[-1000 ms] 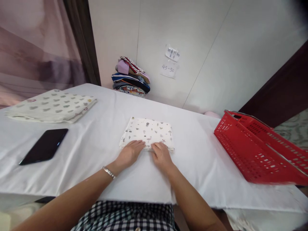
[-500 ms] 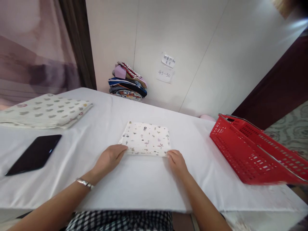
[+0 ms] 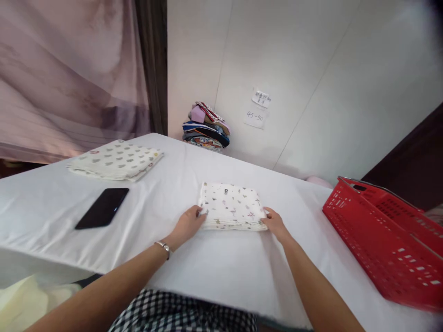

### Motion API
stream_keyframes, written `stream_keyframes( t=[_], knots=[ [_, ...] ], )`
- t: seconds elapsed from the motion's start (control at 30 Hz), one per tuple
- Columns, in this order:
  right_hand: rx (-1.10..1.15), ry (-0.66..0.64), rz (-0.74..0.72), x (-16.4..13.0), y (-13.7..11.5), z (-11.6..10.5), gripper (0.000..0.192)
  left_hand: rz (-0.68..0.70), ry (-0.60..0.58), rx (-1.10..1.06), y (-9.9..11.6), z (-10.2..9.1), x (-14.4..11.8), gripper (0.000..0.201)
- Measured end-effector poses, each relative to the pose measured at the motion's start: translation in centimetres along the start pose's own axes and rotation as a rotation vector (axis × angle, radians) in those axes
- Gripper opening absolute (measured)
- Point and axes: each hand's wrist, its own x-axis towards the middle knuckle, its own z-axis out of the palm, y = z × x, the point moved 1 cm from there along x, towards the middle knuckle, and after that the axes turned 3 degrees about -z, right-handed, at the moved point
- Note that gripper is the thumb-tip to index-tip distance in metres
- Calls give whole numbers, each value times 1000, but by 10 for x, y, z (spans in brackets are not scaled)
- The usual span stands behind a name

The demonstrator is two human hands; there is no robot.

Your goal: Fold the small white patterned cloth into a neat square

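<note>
A white cloth [image 3: 231, 203], printed with small figures and folded into a flat rectangle of several layers, lies on the white-covered table in front of me. At its near left corner, my left hand [image 3: 189, 222] pinches the edge between thumb and fingers; a silver bracelet sits on that wrist. My right hand [image 3: 274, 223] closes on the near right corner, thumb on the upper side. The fingertips under the cloth are hidden.
A larger folded cloth [image 3: 119, 160] with grey prints lies back left, behind a black phone [image 3: 103, 208]. On the right stands a red perforated basket [image 3: 374, 240]. Folded fabrics [image 3: 206, 128] are stacked by the wall, near paper notes [image 3: 255, 118]. The table's front edge is close to me.
My view has turned left, so everything sits further right in the picture. Both hands stay at the cloth's near corners, with their fingers slightly further up its sides.
</note>
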Motion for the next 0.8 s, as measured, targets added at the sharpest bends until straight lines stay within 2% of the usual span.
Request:
stream_keyframes(
  t=[0.1, 0.13, 0.2, 0.27, 0.37, 0.5, 0.63, 0.8],
  knots=[
    [-108, 211, -47, 18, 0, -22, 38, 108, -232, -181, 19, 18, -29, 23],
    [-129, 247, -57, 20, -2, -25, 36, 154, -315, -219, 24, 22, -36, 23],
    [-137, 225, -105, 14, -12, -23, 35, 187, -374, -230, 29, 25, -43, 21],
    [-126, 123, -212, -6, -28, -10, 33, 188, -312, -184, 26, 21, -37, 18],
    [-99, -49, -380, -53, -56, 15, 30, 170, -93, -82, 10, 7, -13, 20],
    [-183, -116, -563, -109, -89, 35, 25, 138, 100, 13, -12, -3, 21, 23],
    [-259, -156, -693, -129, -106, 42, 25, 204, 128, 48, -22, 4, 43, 33],
    [-373, -153, -726, -134, -113, 50, 24, 187, 42, 86, -24, 17, 60, 42]
  ],
)
